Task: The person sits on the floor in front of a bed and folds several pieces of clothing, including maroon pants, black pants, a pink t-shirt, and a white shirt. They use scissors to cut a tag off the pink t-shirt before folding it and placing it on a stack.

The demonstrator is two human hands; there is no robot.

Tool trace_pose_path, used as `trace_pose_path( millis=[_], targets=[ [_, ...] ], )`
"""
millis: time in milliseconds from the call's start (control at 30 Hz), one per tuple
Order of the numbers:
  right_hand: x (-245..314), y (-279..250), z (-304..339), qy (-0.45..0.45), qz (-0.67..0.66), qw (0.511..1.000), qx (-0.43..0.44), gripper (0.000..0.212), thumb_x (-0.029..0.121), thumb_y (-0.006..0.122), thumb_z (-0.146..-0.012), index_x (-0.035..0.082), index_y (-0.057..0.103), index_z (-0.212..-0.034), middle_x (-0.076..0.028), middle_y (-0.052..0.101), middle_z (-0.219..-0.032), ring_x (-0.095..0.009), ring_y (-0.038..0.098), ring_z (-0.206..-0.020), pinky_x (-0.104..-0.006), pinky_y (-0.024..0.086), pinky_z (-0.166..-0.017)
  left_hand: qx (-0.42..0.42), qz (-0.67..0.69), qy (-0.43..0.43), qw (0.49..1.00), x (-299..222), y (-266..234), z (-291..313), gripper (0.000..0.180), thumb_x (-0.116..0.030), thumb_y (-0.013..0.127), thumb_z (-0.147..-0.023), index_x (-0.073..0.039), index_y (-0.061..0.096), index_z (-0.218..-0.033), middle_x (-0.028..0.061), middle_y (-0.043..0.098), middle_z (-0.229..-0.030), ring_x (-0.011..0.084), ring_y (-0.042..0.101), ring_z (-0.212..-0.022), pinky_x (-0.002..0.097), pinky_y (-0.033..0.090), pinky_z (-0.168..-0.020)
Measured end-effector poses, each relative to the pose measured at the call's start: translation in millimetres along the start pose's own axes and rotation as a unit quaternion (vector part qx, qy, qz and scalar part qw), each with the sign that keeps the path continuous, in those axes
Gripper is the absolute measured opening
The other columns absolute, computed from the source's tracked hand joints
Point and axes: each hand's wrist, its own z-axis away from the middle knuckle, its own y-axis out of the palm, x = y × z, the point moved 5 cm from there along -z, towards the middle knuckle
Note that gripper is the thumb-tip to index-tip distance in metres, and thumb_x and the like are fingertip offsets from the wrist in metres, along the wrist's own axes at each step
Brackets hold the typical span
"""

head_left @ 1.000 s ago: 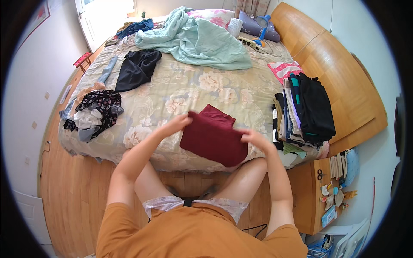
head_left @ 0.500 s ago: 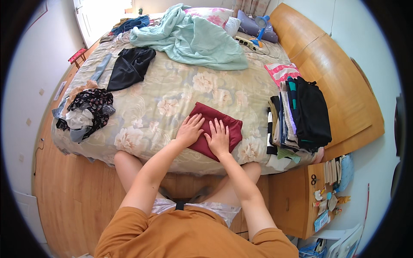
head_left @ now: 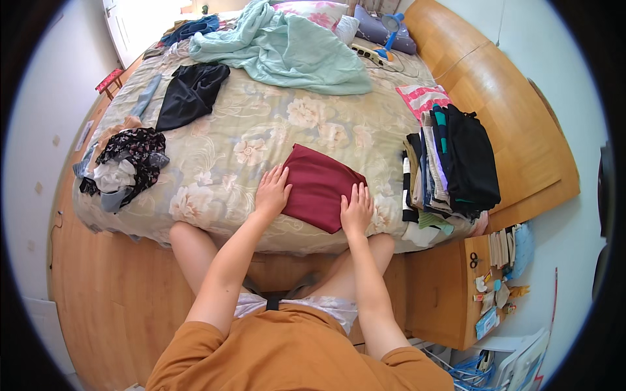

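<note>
A maroon garment (head_left: 318, 189), folded into a flat, roughly four-sided bundle, lies near the front edge of the bed. At its left edge rests my left hand (head_left: 272, 191), open, with the fingers stretched out and the fingertips by the cloth. My right hand (head_left: 357, 210) lies over the garment's right edge, fingers extended and slightly bent, palm down. Both hands press on the cloth or the bedding beside it, and neither has lifted it. Whether any cloth is tucked under the right fingers is hidden.
To the right stands a stack of folded clothes (head_left: 450, 163) beside the wooden headboard (head_left: 515, 124). Loose clothes (head_left: 127, 163) are heaped at the left, with a black garment (head_left: 193, 94) beyond. A mint-green quilt (head_left: 287, 55) and a blue lamp (head_left: 391, 32) are farther back.
My hands have moved apart from the garment's middle to its left and right edges. The maroon cloth now looks flatter. The whole view has shifted slightly.
</note>
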Motion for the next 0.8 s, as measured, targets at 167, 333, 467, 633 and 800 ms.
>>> trace_pose_path(
  millis=[167, 333, 467, 633, 800],
  targets=[
    [0, -29, 48, -0.003, -0.030, 0.999, -0.016, 0.052, 0.027, 0.056, -0.093, 0.004, 0.046, -0.139, -0.016, 0.040, -0.148, -0.036, 0.034, -0.138, -0.0504, 0.024, -0.115, -0.029, 0.005, -0.003, 1.000, -4, -48, 56, 0.051, -0.021, 0.060, -0.089, -0.002, 0.049, -0.136, 0.0123, 0.052, -0.138, 0.0252, 0.044, -0.132, 0.0416, 0.031, -0.113],
    [41, -60, 87, 0.012, -0.119, 0.992, -0.036, 0.065, 0.011, 0.062, -0.081, 0.003, 0.039, -0.141, -0.019, 0.036, -0.147, -0.040, 0.029, -0.139, -0.0508, 0.022, -0.115, -0.054, 0.010, -0.026, 0.998, -14, -78, 105, 0.050, -0.011, 0.063, -0.084, -0.002, 0.052, -0.131, 0.0127, 0.056, -0.133, 0.0262, 0.048, -0.127, 0.0430, 0.034, -0.110],
    [104, -78, 68, -0.136, -0.174, 0.975, 0.038, 0.073, 0.007, 0.063, -0.075, 0.004, 0.037, -0.143, -0.017, 0.034, -0.150, -0.036, 0.027, -0.142, -0.0515, 0.021, -0.116, -0.070, 0.051, -0.039, 0.995, -6, -79, 105, 0.036, -0.008, 0.062, -0.083, -0.004, 0.060, -0.118, 0.0123, 0.063, -0.118, 0.0294, 0.057, -0.113, 0.0424, 0.044, -0.096],
    [137, -23, 38, -0.210, -0.060, 0.975, 0.043, 0.072, 0.010, 0.063, -0.074, 0.009, 0.041, -0.143, -0.016, 0.039, -0.148, -0.039, 0.033, -0.139, -0.0548, 0.027, -0.112, -0.023, 0.218, -0.249, 0.943, 60, -59, 57, 0.017, -0.007, 0.056, -0.088, -0.011, 0.067, -0.100, 0.0092, 0.066, -0.075, 0.0287, 0.065, -0.072, 0.0419, 0.049, -0.064],
    [141, -1, 9, -0.207, -0.003, 0.978, 0.036, 0.040, 0.012, 0.052, -0.087, 0.008, 0.057, -0.126, -0.017, 0.055, -0.133, -0.036, 0.053, -0.121, -0.0488, 0.046, -0.096, -0.124, 0.196, -0.246, 0.941, 70, -57, 62, 0.017, -0.009, 0.055, -0.088, -0.015, 0.068, -0.098, 0.0089, 0.063, -0.069, 0.0278, 0.062, -0.062, 0.0394, 0.048, -0.059]
  ],
)
